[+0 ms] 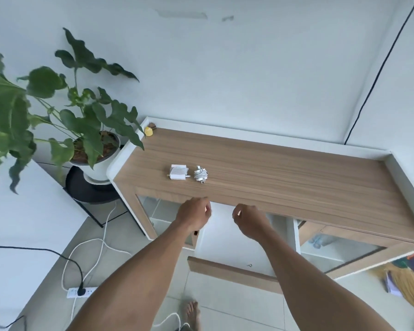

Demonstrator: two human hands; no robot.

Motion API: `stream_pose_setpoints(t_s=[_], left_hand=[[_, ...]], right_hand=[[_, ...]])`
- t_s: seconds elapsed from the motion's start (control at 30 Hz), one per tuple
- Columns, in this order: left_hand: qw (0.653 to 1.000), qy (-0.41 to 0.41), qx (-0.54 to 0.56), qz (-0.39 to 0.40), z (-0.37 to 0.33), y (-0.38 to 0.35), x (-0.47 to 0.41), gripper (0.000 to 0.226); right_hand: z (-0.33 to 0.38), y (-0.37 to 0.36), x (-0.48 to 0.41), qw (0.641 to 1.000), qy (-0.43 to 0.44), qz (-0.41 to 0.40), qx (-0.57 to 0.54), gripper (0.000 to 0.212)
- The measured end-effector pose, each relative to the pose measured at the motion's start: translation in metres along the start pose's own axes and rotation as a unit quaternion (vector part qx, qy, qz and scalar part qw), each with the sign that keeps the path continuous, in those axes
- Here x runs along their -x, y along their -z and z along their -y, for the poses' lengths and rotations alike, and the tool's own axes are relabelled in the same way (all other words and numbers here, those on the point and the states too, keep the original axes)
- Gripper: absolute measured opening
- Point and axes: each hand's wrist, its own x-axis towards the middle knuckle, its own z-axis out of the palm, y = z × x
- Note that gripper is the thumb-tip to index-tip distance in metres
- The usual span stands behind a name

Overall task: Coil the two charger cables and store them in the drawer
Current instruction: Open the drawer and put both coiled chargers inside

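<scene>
Two white chargers lie side by side on the wooden cabinet top (pixel 285 168). The left one is a square charger brick (pixel 177 172) with its cable wrapped around it. The right one is a smaller coiled charger cable (pixel 200 174) bundled with its plug. Below the top's front edge a drawer (pixel 234 271) stands pulled out, white inside with a wooden front. My left hand (pixel 193 214) and my right hand (pixel 250 220) hover above the drawer, just in front of the cabinet edge. Both have loosely curled fingers and hold nothing.
A large potted plant (pixel 58 111) stands left of the cabinet. A small yellow object (pixel 149 131) sits at the top's back left corner. A power strip (pixel 80 292) with white and black cords lies on the tiled floor. Glass-fronted compartments flank the drawer.
</scene>
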Motion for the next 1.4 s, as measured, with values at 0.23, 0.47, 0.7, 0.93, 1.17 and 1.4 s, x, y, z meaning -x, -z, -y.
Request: stream_pose_setpoints(t_s=[0.23, 0.47, 0.7, 0.93, 1.17, 1.4], left_hand=[[0.998, 0.048, -0.013, -0.048, 0.074, 0.047, -0.059, 0.041], [0.996, 0.049, -0.061, -0.031, 0.138, 0.045, -0.133, 0.08], [0.993, -0.025, -0.115, -0.014, 0.171, 0.018, -0.179, 0.099], [0.986, -0.089, -0.129, -0.051, 0.185, 0.004, -0.196, 0.087], [0.987, -0.097, -0.122, -0.051, 0.189, 0.003, -0.201, 0.066], [0.994, -0.089, -0.048, -0.05, 0.169, 0.005, -0.186, 0.061]], right_hand=[[0.049, 0.008, -0.075, 0.999, 0.031, -0.016, -0.028, 0.03], [0.067, -0.014, -0.156, 0.998, -0.038, 0.024, -0.054, 0.052], [0.08, -0.046, -0.214, 0.994, -0.075, 0.05, -0.065, 0.072], [0.093, -0.075, -0.231, 0.993, -0.112, -0.012, -0.04, 0.065], [0.089, -0.078, -0.228, 0.994, -0.1, -0.032, -0.02, 0.058], [0.068, -0.059, -0.203, 0.992, -0.088, -0.07, -0.056, 0.054]])
